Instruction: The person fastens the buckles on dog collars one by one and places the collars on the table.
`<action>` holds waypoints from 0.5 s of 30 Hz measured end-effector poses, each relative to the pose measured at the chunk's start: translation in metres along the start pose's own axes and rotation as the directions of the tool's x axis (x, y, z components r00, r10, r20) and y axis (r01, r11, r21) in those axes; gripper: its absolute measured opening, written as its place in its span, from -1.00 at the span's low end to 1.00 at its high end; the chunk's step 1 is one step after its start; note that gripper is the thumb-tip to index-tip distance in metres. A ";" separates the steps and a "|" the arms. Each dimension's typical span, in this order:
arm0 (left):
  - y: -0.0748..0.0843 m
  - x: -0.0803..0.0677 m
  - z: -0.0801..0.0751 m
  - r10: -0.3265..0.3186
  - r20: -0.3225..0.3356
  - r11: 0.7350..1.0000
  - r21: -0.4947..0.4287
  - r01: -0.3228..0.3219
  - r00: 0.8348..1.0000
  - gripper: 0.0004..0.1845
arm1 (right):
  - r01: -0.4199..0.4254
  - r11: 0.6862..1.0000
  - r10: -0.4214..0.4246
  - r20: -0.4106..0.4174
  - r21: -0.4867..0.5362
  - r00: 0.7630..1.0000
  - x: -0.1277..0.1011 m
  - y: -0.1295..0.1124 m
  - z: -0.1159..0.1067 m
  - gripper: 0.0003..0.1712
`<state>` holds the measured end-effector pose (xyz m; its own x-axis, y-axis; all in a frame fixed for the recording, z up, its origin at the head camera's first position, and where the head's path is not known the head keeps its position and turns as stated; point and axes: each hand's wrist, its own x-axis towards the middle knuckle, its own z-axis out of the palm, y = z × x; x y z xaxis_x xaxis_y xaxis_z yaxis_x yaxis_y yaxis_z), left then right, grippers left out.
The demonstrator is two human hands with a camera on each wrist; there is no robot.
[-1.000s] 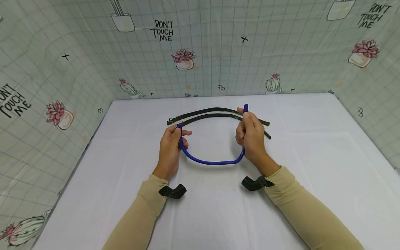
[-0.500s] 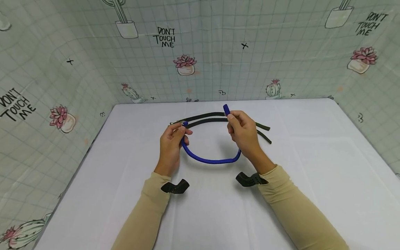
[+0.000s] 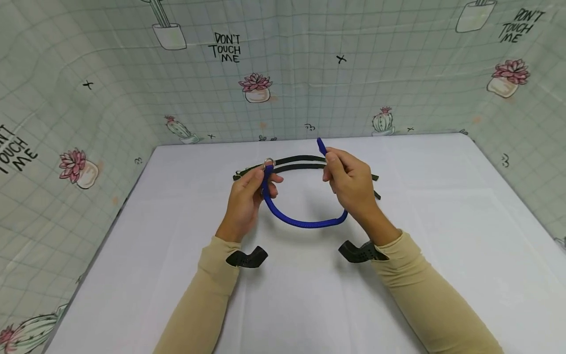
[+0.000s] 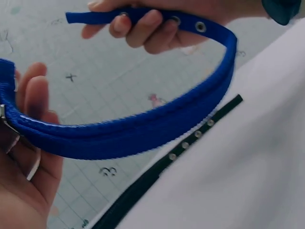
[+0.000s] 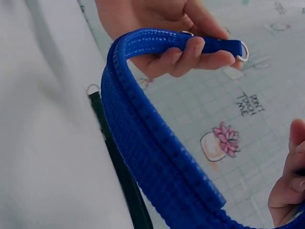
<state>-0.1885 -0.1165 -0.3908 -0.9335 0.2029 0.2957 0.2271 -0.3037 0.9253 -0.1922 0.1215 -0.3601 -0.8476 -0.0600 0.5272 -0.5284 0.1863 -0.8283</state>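
The right hand [image 3: 349, 184] hides part of the two black straps [image 3: 296, 163] lying on the worktop [image 3: 442, 236]. Both hands are raised above it: the left hand [image 3: 245, 199] pinches the ring end of the blue strap [image 3: 305, 222], the right hand pinches its holed end, and the strap sags between them.

Table: a white cloth [image 3: 309, 305] covers the whole top, faintly creased, running from the near edge to the far wall.
Far wall: a pale green grid-patterned sheet [image 3: 300, 88] printed with potted succulents, cacti and small black crosses.
Left wall: the same sheet [image 3: 53, 147], with "DON'T TOUCH ME" lettering and a pink succulent.
Right wall: the same sheet [image 3: 522, 113], slanting towards the table's far right corner.
Light: even and soft, with faint shadows on the cloth.
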 end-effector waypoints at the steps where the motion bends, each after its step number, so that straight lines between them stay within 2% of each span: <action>1: 0.003 0.001 0.000 0.000 0.016 1.000 0.012 0.000 1.000 -0.46 | 0.007 1.000 -0.007 0.004 -0.006 1.000 0.001 -0.001 0.000 -0.68; 4: 0.013 0.004 0.000 -0.013 0.063 0.998 0.066 0.009 0.998 -0.50 | 0.004 0.999 -0.003 0.036 -0.047 0.999 0.001 -0.006 -0.001 -0.67; 7: 0.019 0.006 -0.001 -0.031 0.101 0.989 0.145 0.016 0.994 -0.53 | 0.012 0.998 -0.006 0.108 -0.057 0.994 0.000 -0.005 -0.001 -0.68; 11: 0.025 0.007 -0.001 -0.047 0.127 0.976 0.219 0.018 0.991 -0.58 | 0.033 0.997 -0.016 0.228 -0.070 0.973 -0.002 -0.009 -0.001 -0.73; 15: 0.030 0.004 0.003 -0.032 0.164 0.966 0.259 -0.011 0.986 -0.63 | 0.056 0.992 -0.021 0.297 -0.109 0.955 -0.003 -0.011 -0.002 -0.77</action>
<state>-0.1849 -0.1222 -0.3606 -0.8823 0.3621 0.3008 0.3018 -0.0550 0.9518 -0.1835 0.1218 -0.3518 -0.8126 -0.3521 0.4644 -0.5663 0.2885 -0.7721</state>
